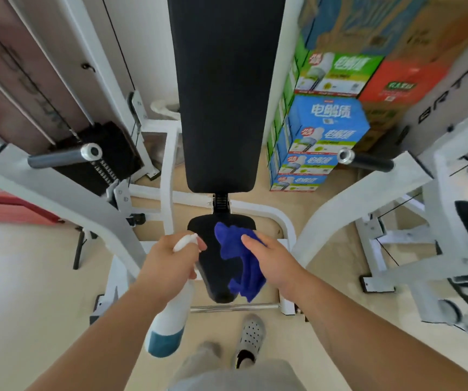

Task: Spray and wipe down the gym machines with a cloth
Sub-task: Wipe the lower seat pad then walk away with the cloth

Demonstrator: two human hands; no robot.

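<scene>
Room: gym corner, beige floor [29, 263]; boxes [325, 128] stacked right of the backrest [221, 94].
Machine: white frame [66, 190]; weight stack [114, 148] at left.
Seat [213, 272]: black, below the backrest, partly hidden by the cloth.
Left hand [168, 258]: fingers clamped round the bottle [170, 320] neck, nozzle toward the seat.
Right hand [272, 258]: fingers grip the blue cloth [238, 258] over the seat's right side.
Shoe [249, 340]: on the floor, near the seat.

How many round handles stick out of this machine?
2. The left handle sticks out left of the black backrest. The right handle sticks out right of it. More could be hidden outside the picture.
</scene>
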